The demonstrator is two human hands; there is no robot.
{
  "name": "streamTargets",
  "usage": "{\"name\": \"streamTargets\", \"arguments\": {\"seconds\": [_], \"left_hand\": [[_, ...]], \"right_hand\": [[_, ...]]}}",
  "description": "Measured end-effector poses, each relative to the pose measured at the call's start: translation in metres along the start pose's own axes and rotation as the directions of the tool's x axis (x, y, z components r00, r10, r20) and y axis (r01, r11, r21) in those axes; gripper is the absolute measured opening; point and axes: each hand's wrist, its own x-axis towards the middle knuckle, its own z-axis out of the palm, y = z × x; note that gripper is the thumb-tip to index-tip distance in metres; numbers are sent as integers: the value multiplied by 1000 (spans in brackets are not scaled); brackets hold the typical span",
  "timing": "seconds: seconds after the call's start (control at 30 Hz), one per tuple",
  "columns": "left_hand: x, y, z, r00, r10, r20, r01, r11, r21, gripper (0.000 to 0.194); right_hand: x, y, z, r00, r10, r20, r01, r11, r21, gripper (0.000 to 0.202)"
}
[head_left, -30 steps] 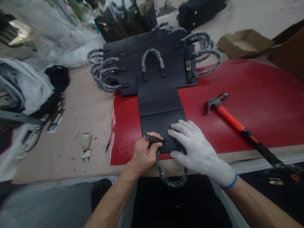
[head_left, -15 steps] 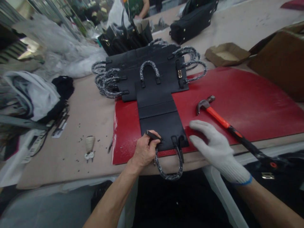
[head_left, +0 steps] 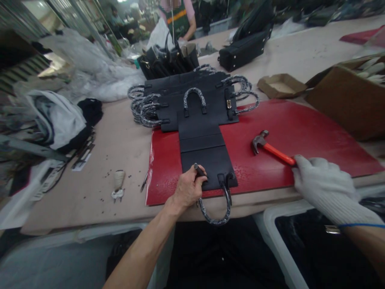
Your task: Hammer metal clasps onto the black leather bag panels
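Bare, my left hand (head_left: 188, 186) is closed around a short dark metal punch (head_left: 199, 170), which stands nearly upright on a black leather bag panel (head_left: 207, 156). The panel's near handle (head_left: 215, 220), wrapped in clear film, hangs over the table edge. In a white knit glove, my right hand (head_left: 323, 182) is wrapped around the dark grip of a claw hammer (head_left: 278, 153). The hammer's head rests on or just above a red mat (head_left: 300, 128); I cannot tell which. My glove hides most of the grip.
Behind the panel lie stacked black bag pieces (head_left: 168, 86) with film-wrapped handles. A thread cone (head_left: 119, 179) stands at left near scattered black bits. Cardboard boxes (head_left: 337, 100) are at right. Finished black bags (head_left: 168, 60) and a person (head_left: 180, 22) are at the back.
My right hand has moved right and closed on the hammer's grip. My left hand stays at the panel, with the punch now more upright. The view has shifted slightly.
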Motion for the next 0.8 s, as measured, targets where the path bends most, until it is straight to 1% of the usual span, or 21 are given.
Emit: {"name": "streamTargets", "arguments": {"seconds": [0.07, 0.13, 0.2, 0.23, 0.27, 0.3, 0.33, 0.37, 0.43, 0.47, 0.5, 0.53, 0.57, 0.63, 0.67, 0.7, 0.73, 0.8], "left_hand": [[-1, -1, 2, 1000, 29, -3, -29, 999, 19, 12], [-3, -2, 5, 998, 58, -5, -58, 998, 35, 13], [-4, -3, 7, 997, 77, -6, -77, 996, 45, 15], [-5, -4, 8, 997, 81, -3, -81, 995, 51, 16], [-5, -4, 9, 997, 82, 3, -82, 995, 60, 17], [-5, -4, 9, 997, 81, 13, -82, 994, 71, 18], [-5, -4, 10, 997, 75, 25, -77, 994, 82, 19], [-4, -3, 10, 997, 69, 37, -72, 993, 92, 19], [-4, -3, 10, 997, 63, 48, -67, 993, 102, 19], [-4, -3, 10, 997, 60, 46, -65, 992, 106, 18], [-4, -3, 11, 997, 59, 42, -63, 992, 107, 18], [-4, -3, 11, 998, 58, 38, -62, 993, 105, 17], [-4, -3, 11, 998, 59, 35, -62, 993, 98, 17], [-4, -4, 12, 998, 56, 35, -59, 996, 72, 17], [-5, -4, 13, 998, 51, 34, -53, 997, 53, 17], [-5, -4, 13, 999, 45, 29, -46, 998, 35, 17], [-5, -4, 13, 999, 39, 21, -39, 999, 20, 17], [-5, -3, 13, 1000, 28, 0, -28, 1000, -7, 17]], "right_hand": [[4, 10, 0, 999, -25, 40, 25, 1000, 15, 44], [5, 18, 0, 998, -49, 38, 46, 995, 84, 39], [4, 20, -3, 999, -11, 52, -3, 964, 264, 30], [2, 19, -7, 997, 27, 69, -51, 921, 386, 27], [-1, 15, -13, 994, 62, 85, -97, 854, 511, 26], [-4, 10, -20, 991, 89, 104, -135, 765, 630, 27], [-8, 2, -30, 987, 101, 127, -162, 650, 742, 28], [-14, -6, -41, 983, 103, 151, -182, 515, 838, 28], [-26, -25, -63, 977, 51, 205, -212, 232, 949, 30], [-32, -34, -74, 980, 8, 201, -200, 157, 967, 32], [-37, -41, -83, 985, -40, 169, -162, 142, 976, 33], [-42, -47, -90, 990, -87, 114, -96, 190, 977, 34], [-46, -51, -96, 989, -139, 53, -12, 280, 960, 35], [-50, -55, -103, 969, -241, -53, 163, 462, 872, 36], [-51, -56, -106, 956, -279, -93, 233, 526, 818, 36], [-52, -57, -110, 944, -305, -125, 285, 568, 772, 35], [-53, -57, -114, 936, -318, -153, 322, 591, 739, 35], [-53, -59, -125, 929, -305, -212, 359, 595, 719, 35]]}}
